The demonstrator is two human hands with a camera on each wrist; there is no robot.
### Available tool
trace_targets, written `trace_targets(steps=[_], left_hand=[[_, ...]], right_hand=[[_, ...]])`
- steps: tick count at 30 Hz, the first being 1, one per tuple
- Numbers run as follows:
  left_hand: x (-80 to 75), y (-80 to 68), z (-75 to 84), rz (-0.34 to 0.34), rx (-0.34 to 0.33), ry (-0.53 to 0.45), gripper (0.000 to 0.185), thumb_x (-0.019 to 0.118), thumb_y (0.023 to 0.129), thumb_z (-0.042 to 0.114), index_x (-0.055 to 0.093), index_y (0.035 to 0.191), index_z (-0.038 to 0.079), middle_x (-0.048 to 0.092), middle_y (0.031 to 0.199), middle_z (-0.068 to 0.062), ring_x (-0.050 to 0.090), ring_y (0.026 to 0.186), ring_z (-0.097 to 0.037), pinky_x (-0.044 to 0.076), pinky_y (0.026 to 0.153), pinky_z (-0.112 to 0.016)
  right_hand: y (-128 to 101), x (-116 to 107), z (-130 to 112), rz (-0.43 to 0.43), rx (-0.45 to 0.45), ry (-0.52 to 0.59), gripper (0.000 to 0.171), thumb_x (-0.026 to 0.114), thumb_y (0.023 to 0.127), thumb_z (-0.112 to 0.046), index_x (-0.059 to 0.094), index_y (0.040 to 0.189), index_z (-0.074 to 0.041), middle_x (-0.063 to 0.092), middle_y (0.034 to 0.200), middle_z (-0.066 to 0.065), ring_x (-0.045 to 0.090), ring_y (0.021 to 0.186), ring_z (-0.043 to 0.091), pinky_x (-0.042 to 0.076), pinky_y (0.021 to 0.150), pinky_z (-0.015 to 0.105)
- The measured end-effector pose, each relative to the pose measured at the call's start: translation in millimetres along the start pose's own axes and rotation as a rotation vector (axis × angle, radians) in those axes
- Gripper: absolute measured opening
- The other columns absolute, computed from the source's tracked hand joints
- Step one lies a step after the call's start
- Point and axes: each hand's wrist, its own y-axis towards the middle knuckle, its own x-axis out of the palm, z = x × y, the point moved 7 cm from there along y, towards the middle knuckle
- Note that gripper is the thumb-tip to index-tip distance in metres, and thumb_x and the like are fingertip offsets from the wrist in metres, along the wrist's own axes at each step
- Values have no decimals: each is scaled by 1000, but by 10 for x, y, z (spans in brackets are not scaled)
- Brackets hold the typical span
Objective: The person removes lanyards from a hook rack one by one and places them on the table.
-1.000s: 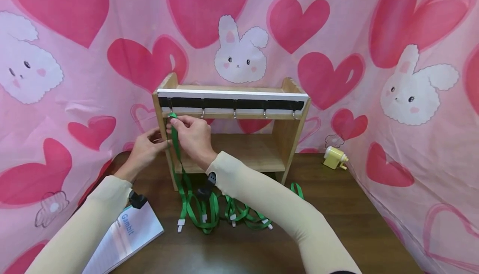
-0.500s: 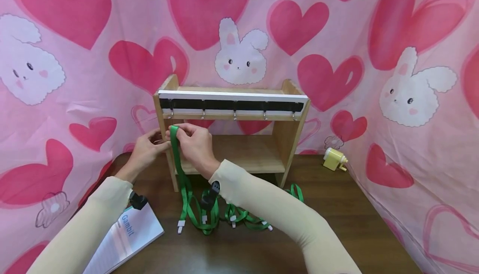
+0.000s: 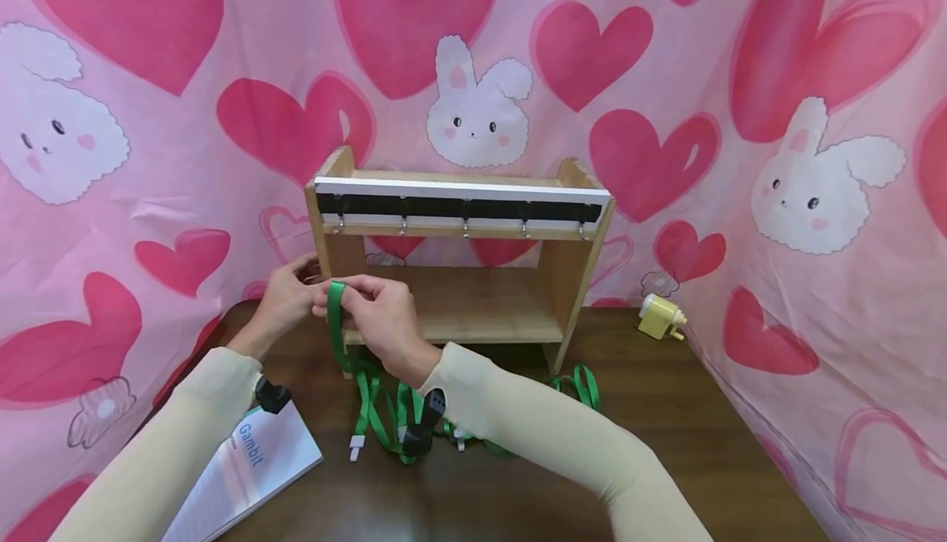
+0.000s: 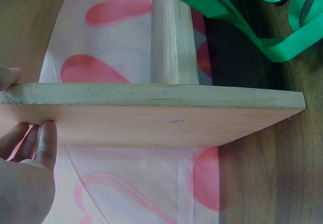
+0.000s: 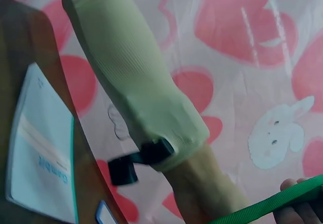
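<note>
A small wooden shelf (image 3: 459,303) stands on the table, with a row of metal hooks (image 3: 404,225) along its black-striped front rail. My left hand (image 3: 287,299) holds the shelf's left side panel (image 4: 151,95); in the left wrist view its fingers (image 4: 48,143) lie against the outer face. Just right of it, my right hand (image 3: 388,316) pinches the loop end of a green lanyard (image 3: 336,320) in front of that panel, below the leftmost hook. The lanyard's lower part trails down to a white clip (image 3: 357,445) on the table.
More green lanyards (image 3: 587,386) lie in front of the shelf, partly behind the right sleeve. A booklet (image 3: 255,460) marked "Gambit" lies at the front left. A small yellow device with a crank (image 3: 661,317) stands at the right. Heart-patterned cloth (image 3: 577,48) encloses the table.
The right hand has moved down from the leftmost hook with the lanyard loop, which was up at that hook a second ago. The left hand stays at the side panel.
</note>
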Motion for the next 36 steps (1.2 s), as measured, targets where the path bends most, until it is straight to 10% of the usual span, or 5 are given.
trace_targets(steps=[6,21,36], left_hand=[[5,-8,-11,-11,-25,24,73,71,94,39,41,153,8,54,147,-24,58,129,-46,51,102,-57],[-1,-20,5,22,34,54,69,72,94,34,44,151,6,57,142,-25,59,127,-43,52,102,-55],[26,-9,-12,14,26,30,71,72,95,34,42,153,5,54,145,-26,56,130,-46,50,104,-57]], right_hand=[[-195,64,145,-63,72,55,19,68,97,-19,77,108,-7,80,101,10,78,95,23,62,88,39],[-586,190,472,-207,199,143,20,66,98,-14,76,109,-1,77,108,22,76,99,32,62,88,40],[-370,-62,986,-115,240,177,22,67,97,-16,75,109,0,77,106,21,77,96,29,62,87,41]])
